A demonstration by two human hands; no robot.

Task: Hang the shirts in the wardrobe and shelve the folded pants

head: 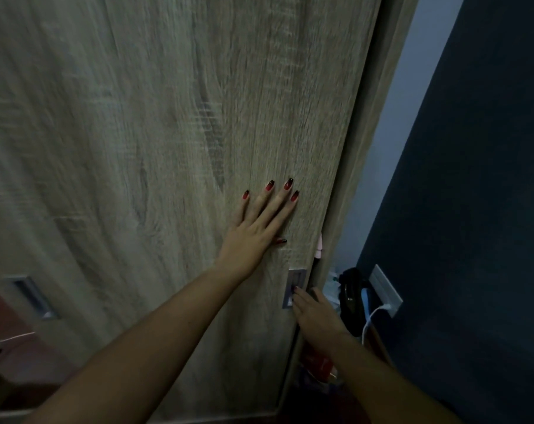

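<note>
Right hand (313,313) has its fingertips hooked in the recessed pull (294,287) at the door (168,148) edge, left hand (256,228) is flat and open above it, so I'd slide evenly; no shirts or pants in view.

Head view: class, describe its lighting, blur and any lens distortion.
Head view: dim, bluish light; the wardrobe door is smeared by motion blur, worst at the left; the left hand lies flat and fairly sharp, the right hand at the recessed handle darker and softer; wide-angle bending tilts the door edge.
</note>
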